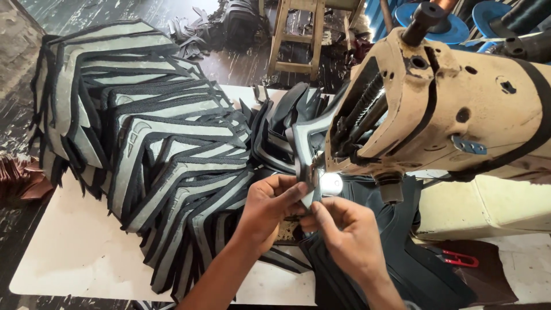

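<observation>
Fingers [298, 192] of both hands pinch a grey-black shoe piece [307, 150] under the sewing machine [447, 109].

Small stitching workshop, shoe-upper work by the look of it. Worn beige industrial sewing machine [453, 109] with its lamp on over the needle, big fanned stack of cut grey-and-black pieces [149, 149] on a white table [74, 252], blue thread spools [447, 26] behind. Wooden stool [298, 34] and fabric offcuts [195, 28] on a dark, grimy floor.

White table [80, 252] under stacked shoe-upper pieces [155, 143]
</observation>
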